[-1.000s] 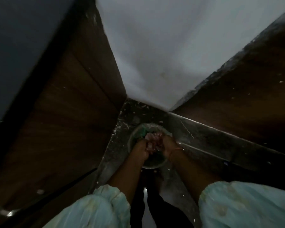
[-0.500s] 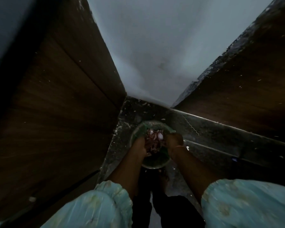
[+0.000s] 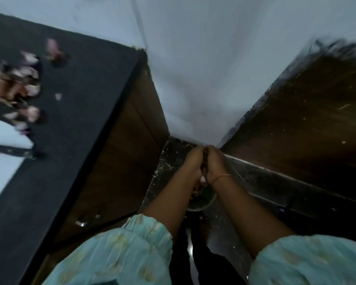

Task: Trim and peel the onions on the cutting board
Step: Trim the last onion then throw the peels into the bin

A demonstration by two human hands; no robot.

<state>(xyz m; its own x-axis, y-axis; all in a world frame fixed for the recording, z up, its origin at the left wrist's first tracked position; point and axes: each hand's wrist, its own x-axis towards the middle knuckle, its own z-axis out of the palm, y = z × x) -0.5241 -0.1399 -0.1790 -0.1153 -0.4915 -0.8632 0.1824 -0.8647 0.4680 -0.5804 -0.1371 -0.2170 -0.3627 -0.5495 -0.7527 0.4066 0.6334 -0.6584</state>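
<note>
Dark counter (image 3: 74, 124): carries blurred onion peels (image 3: 19, 87), left where the trimming happens.
Floor bin (image 3: 201, 202): set below both hands, seemingly to catch scraps.
Left hand (image 3: 193, 161), right hand (image 3: 215, 161): pressed together, cupping peelings (image 3: 203, 178) over it.

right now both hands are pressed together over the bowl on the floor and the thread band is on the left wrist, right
Not quite: the head view shows the thread band on the right wrist. The hands, left and right, are pressed together over the bowl on the floor.
</note>
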